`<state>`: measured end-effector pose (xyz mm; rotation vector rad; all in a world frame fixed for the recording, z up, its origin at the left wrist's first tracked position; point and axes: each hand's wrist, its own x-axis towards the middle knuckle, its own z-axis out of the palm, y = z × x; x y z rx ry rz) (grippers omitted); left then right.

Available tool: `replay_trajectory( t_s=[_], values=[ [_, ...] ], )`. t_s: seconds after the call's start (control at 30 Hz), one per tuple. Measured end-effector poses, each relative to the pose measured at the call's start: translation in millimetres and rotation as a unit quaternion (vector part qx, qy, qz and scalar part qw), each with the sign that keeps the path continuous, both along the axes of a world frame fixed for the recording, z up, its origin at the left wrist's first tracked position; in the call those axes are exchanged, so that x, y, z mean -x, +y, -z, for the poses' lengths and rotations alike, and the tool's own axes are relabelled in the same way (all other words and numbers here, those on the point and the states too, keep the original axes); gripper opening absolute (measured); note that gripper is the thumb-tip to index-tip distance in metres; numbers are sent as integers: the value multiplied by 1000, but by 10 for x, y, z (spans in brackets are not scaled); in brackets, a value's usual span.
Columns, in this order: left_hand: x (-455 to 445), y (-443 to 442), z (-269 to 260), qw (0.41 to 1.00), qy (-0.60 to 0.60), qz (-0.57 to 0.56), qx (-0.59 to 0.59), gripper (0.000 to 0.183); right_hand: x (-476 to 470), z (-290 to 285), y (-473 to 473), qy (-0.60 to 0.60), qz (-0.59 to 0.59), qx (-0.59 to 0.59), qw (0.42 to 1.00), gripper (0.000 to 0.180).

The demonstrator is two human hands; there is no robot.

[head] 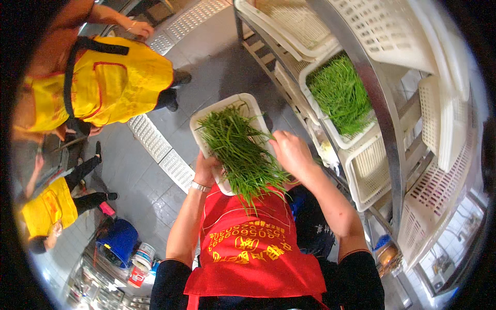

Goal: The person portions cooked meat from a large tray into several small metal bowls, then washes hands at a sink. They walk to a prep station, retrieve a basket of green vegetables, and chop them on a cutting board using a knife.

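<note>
A white plastic basket [250,101] is held tilted in front of my red apron [252,228]. Long, thin green leaves, which look like chives [240,147], lie heaped in it and hang over its near end. My left hand [205,169] grips the basket's left side, partly hidden by the rim and leaves. At the right rim, the curled fingers of my right hand [290,151] touch the edge of the greens; whether they pinch a leaf or the rim cannot be made out.
On the metal rack [381,89] to my right stand a basket of similar greens [341,97] and several white baskets [368,174]. Two people in yellow aprons [120,77] are at left. Perforated drain covers [176,170] cross the tiled floor. A blue bin [118,240] stands lower left.
</note>
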<state>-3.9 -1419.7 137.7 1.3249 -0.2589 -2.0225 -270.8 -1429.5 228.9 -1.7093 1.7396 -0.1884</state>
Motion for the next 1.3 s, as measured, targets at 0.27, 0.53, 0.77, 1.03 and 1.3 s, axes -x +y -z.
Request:
replay_trajectory(
  t_s=[0.27,0.53,0.77,1.03,1.3],
  values=[
    [-26,47,-84,998,53,-28,-2,66,-455,-420,-9,20,-234,180,955,17],
    [-65,208,134,983,-65,-32,170,52,-111,221,-580,-281,112,-171,938,53],
    [1,123,102,992,-111,-5,56,76,-614,-36,-512,22,-91,27,995,21],
    [-301,125,-77,974,-185,131,4,38,1,-280,-258,-213,137,-62,965,28],
    [-721,117,225,995,-59,-63,-58,30,2573,941,230,-18,471,99,876,22]
  ],
)
